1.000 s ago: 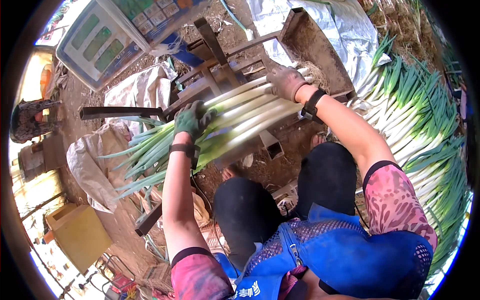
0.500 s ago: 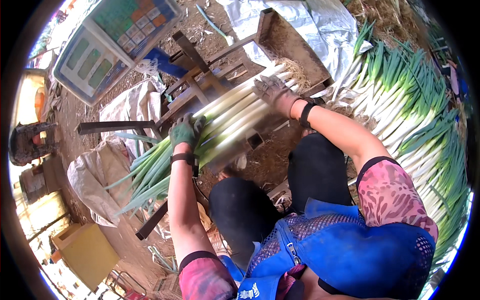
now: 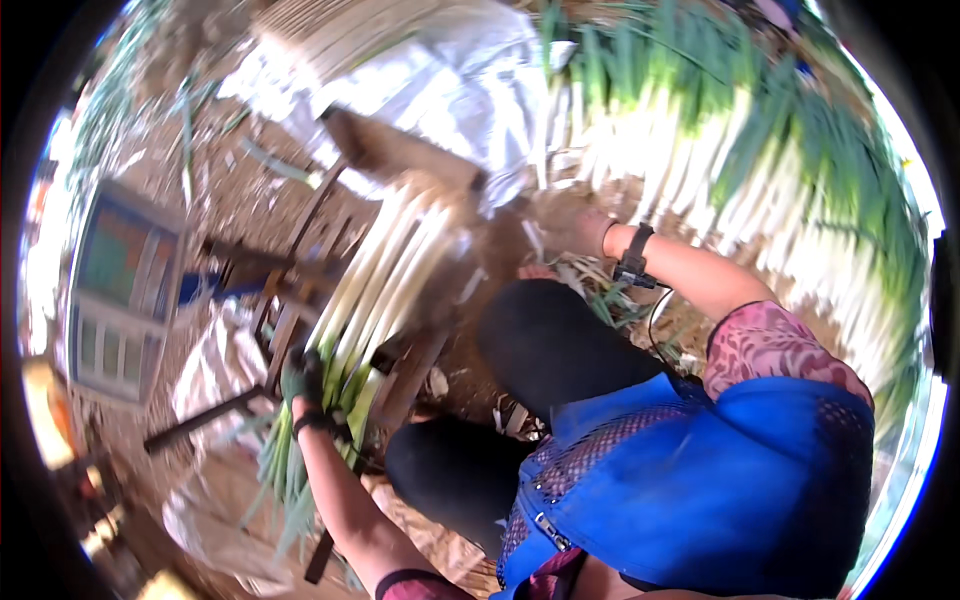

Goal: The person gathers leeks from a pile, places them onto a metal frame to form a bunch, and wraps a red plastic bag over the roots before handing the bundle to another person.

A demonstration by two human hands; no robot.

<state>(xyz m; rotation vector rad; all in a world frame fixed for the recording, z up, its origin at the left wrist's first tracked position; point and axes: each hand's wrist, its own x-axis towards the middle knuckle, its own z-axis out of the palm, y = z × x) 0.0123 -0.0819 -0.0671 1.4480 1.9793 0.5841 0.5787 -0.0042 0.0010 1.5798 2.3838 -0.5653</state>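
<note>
A bunch of long green onions [image 3: 372, 275] lies across a metal frame [image 3: 408, 375], white root ends away from me and green tops toward me. My left hand [image 3: 302, 378], in a dark green glove, is closed around the left edge of the bunch where white turns to green. The roots are blurred by motion, close to a brown metal trough [image 3: 400, 150]. My right hand [image 3: 572, 226], gloved, is off the bunch, out to the right over the ground near the big row of green onions [image 3: 690, 130]. Motion smears its fingers, so I cannot tell what they hold.
At the left stands a weighing scale [image 3: 125, 295] with a keypad and display. White plastic sheeting [image 3: 450, 90] lies beyond the trough. A pale woven sack [image 3: 225, 365] lies beside the frame. Loose leaves and trimmings [image 3: 600, 290] litter the ground by my knees.
My view has turned toward the right. My right hand has left the root end of the bunch and moved right, toward the row. My left hand stays on the bunch.
</note>
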